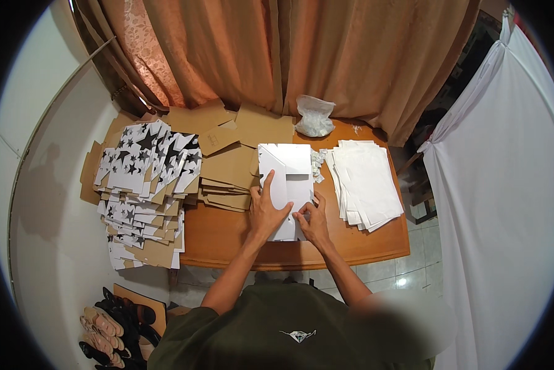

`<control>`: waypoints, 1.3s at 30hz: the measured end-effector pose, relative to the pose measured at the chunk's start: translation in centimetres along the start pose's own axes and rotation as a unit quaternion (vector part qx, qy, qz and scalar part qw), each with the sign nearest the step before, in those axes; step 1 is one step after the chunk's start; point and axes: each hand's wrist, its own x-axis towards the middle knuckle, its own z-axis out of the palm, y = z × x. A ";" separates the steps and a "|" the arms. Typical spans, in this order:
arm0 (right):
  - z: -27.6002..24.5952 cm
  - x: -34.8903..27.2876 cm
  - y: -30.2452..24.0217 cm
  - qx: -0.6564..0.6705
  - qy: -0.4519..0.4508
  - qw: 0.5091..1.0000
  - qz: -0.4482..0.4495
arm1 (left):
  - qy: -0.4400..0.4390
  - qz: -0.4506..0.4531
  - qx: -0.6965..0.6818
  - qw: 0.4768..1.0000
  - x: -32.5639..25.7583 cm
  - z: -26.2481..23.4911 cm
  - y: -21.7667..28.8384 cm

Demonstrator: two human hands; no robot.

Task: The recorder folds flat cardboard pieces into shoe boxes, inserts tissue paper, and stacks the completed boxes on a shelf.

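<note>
Both hands are down on a white folded paper piece [287, 179] lying mid-tabletop [227, 237]. The left hand [266, 213] lies flat on it, grip wide, index finger pointing up along a fold. The right hand [314, 221] has a narrow grip, fingertips pinching at the sheet's lower edge. Just right of it sits a stack of white sheets [366, 182]; to the left, brown cardboard blanks [224, 166] and a pile of star-printed cutouts [144, 185]. A crumpled plastic bag [314, 116] sits at the back by the curtain [289, 55].
</note>
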 end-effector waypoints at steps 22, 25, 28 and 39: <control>-1.2 1.1 -1.1 0.043 -0.026 0.996 -0.077 | 0.023 -0.033 -0.018 0.999 0.6 -0.4 0.1; -1.1 1.4 -1.8 0.131 -0.013 0.985 -0.116 | 0.039 -0.036 -0.047 0.997 0.7 -0.4 0.0; -2.1 1.3 -2.8 0.143 -0.039 0.982 -0.117 | 0.063 -0.015 -0.079 0.995 1.1 -0.5 -0.8; -6.8 2.0 0.3 0.564 -0.140 0.763 0.283 | 0.168 0.158 -0.374 0.899 0.5 1.9 -2.0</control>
